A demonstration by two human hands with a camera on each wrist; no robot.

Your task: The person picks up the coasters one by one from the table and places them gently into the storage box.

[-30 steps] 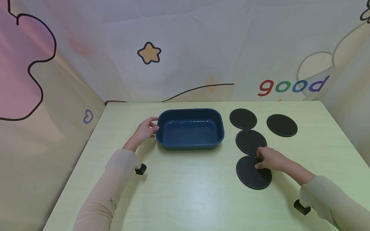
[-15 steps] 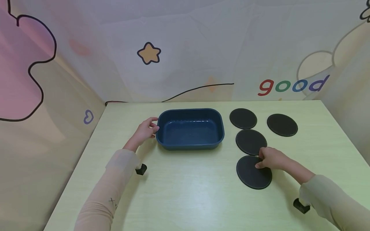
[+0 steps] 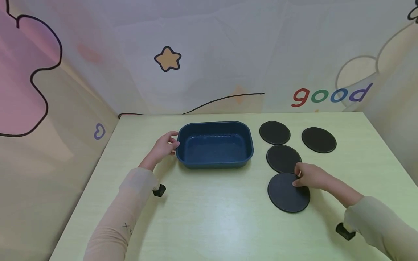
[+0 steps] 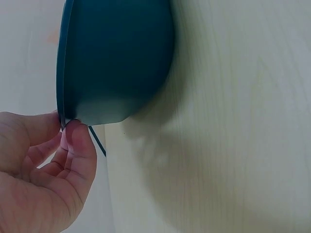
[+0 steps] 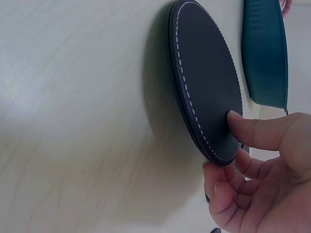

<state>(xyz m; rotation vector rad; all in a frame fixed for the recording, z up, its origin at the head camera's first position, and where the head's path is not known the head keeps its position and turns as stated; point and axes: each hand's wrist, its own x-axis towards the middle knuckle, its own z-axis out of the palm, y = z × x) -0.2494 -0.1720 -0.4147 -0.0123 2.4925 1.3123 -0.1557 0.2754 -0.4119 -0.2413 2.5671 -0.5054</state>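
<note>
Here's my right hand (image 3: 313, 175), gripping the nearest black coaster (image 3: 289, 195) by its right-hand edge: thumb pressed flat on top, fingers tucked under the rim. And it's tilted! From the right wrist, that gripped edge is up off the table (image 3: 202, 210), a soft shadow under it and white stitching running round the border. Whether the opposite edge touches the wood, I can't tell.

Over on the other side, my left hand (image 3: 161, 146) pinches the rim of the blue dish (image 3: 214, 145) at its left end, fingertips on both sides of the lip. The dish sits upright on the table, left of the coasters, its long sides running left to right.

3 more coasters lie flat: a middle coaster (image 3: 282, 158) just beyond the held disc, a far coaster (image 3: 274, 132) right behind that, and a right-hand coaster (image 3: 319, 140) off by itself. A small black block (image 3: 159, 190) shows under my left cuff, another black block (image 3: 345, 231) under my right. At the back hangs a printed sheet with an orange star (image 3: 167, 58) and "good" in coloured letters (image 3: 319, 96).
</note>
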